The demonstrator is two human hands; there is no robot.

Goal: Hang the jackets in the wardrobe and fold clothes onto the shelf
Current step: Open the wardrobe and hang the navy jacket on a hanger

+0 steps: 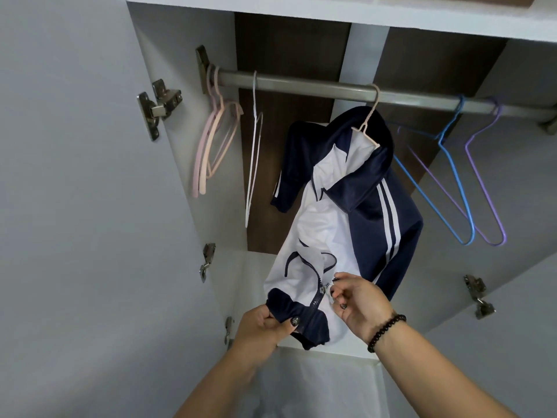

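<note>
Jacket (355, 212) on hanger; left fingers (272, 322) grip hem, right fingers (339, 292) pinch zipper (327, 288).

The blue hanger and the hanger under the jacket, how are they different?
The blue hanger is thin wire and bare; the beige hanger looks thicker and carries the navy and white jacket. The blue hanger hangs further right on the rail, beside a purple hanger. Both hook over the same rail.
</note>
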